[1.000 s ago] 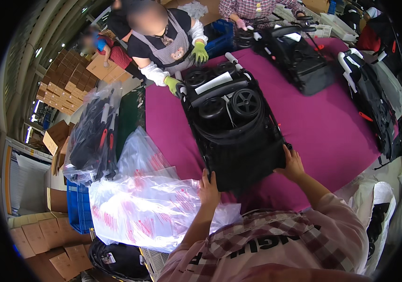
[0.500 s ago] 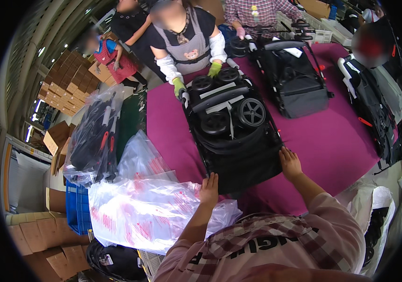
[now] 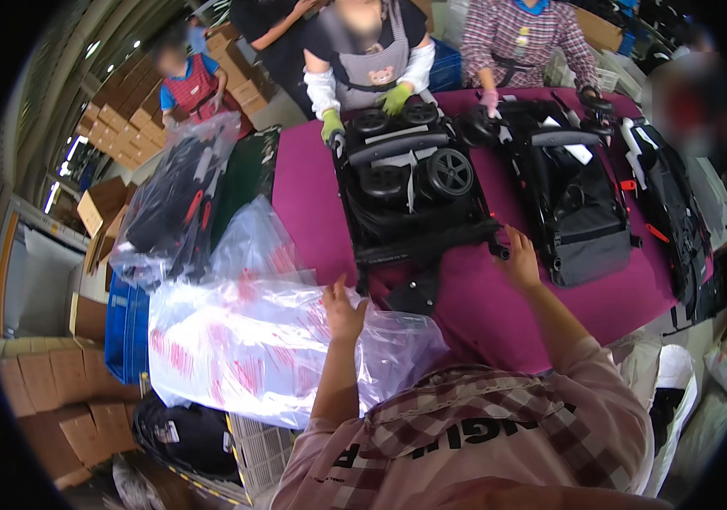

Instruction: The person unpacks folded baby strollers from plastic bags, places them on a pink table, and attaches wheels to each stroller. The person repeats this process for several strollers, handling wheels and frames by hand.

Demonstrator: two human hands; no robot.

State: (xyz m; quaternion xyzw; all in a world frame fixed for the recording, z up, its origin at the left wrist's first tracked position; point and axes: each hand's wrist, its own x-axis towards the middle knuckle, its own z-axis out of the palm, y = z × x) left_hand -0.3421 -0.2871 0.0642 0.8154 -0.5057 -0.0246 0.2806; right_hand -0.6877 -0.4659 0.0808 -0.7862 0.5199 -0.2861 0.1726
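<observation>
Resting on the magenta desk, the folded black stroller isn't bagged yet; left hand pinches the clear plastic bag, right hand w/ open fingers touches its near corner.

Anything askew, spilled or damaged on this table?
Nothing stands out. The folded stroller lies flat on the magenta table, the right hand at its near corner, the left hand on the clear bag hanging off the table's edge.
</observation>
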